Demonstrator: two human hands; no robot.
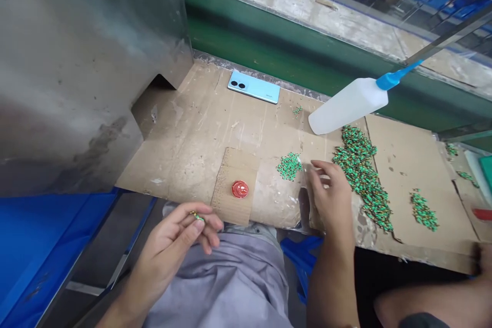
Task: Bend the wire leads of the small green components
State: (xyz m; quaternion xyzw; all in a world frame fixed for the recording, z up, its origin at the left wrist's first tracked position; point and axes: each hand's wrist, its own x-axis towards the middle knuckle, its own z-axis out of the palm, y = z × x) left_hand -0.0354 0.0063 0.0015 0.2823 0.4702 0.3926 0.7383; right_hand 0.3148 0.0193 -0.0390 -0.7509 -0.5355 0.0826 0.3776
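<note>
My left hand is raised near the front edge of the bench, with a small green and gold bead-like piece pinched between thumb and fingers. My right hand is just right of a small pile of green pieces. Its thumb and index finger curl toward each other; anything between the tips is too small to make out. Between my hands, a small round cap of glossy red paste rests on a cardboard strip.
A large heap of green and gold pieces lies to the right, with a smaller pile beyond. A white bottle with blue nozzle leans there. Behind lies a light blue phone. A metal housing stands left. Another person's arm shows lower right.
</note>
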